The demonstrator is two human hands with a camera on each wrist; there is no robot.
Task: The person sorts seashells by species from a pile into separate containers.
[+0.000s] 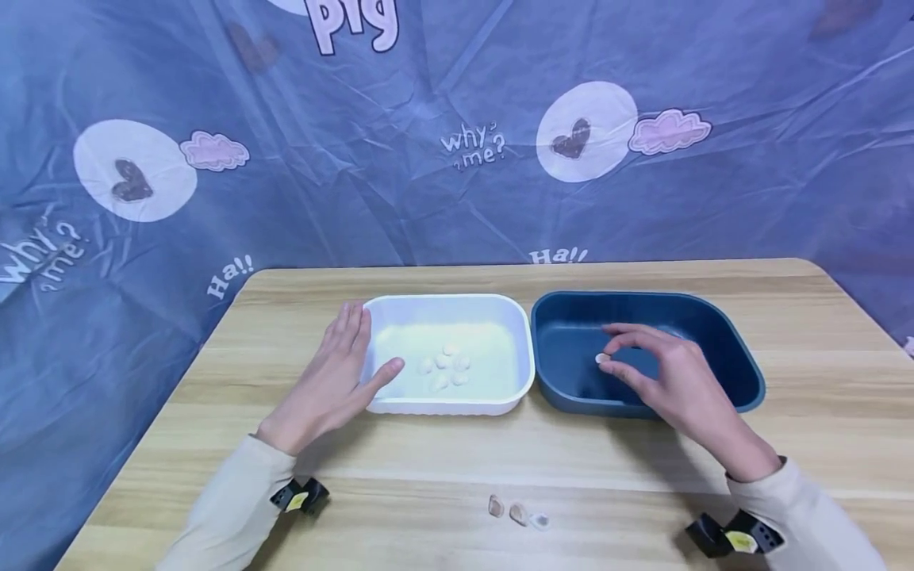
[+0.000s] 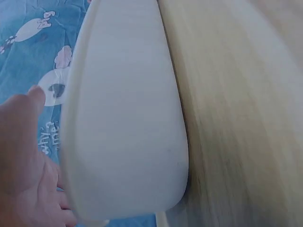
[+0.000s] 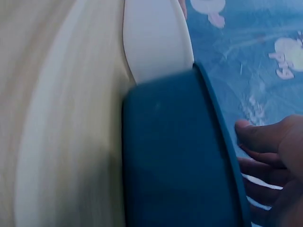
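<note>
Between thumb and forefinger, my right hand [image 1: 674, 373] pinches a small pale shell [image 1: 601, 359] over the dark blue bin [image 1: 743, 373]. My left hand [image 1: 339, 377] lies along the left side of the white bin [image 1: 446, 408], fingers straight and thumb reaching over its rim. Several whitish shells [image 1: 443, 362] are grouped on the white bin's floor. In the left wrist view the white bin's outer wall [image 2: 123, 113] fills the middle, with the left hand [image 2: 28, 170] at its rim. The right wrist view has the right hand [image 3: 274, 165] beside the blue bin [image 3: 175, 151]; the pinched shell is hidden there.
Nearer the front of the wooden table [image 1: 400, 484] lie a brown shell [image 1: 496, 505], another brownish shell [image 1: 518, 515] and a grey-white one [image 1: 539, 521]. The two bins stand side by side, rims close together. A printed blue cloth [image 1: 400, 190] hangs behind the table.
</note>
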